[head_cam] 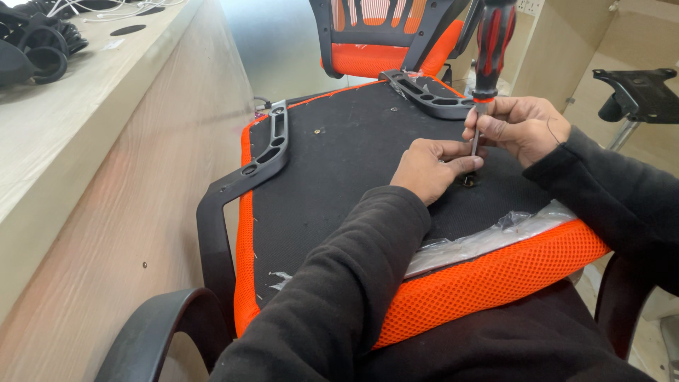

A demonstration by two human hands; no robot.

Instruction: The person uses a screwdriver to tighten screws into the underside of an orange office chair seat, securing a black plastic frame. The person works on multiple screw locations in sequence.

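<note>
An upturned orange mesh chair seat (pixel 488 283) with a black fabric underside (pixel 339 177) lies across my lap. A black armrest bracket (pixel 265 152) runs along its left side, and another black bracket (pixel 431 95) sits at the far edge. My right hand (pixel 520 127) grips the metal shaft of a red and black screwdriver (pixel 491 42), held upright. The tip stands on a screw (pixel 468 181) in the black underside. My left hand (pixel 431 166) rests on the fabric, its fingertips pinching at the shaft's lower end.
A light wooden desk (pixel 106 141) stands close on the left, with black cables (pixel 35 42) on top. Behind the seat stands an orange and black chair back (pixel 382 35). A black chair base part (pixel 636 88) is at the far right. Crumpled clear plastic wrap (pixel 488 237) lies along the seat's near edge.
</note>
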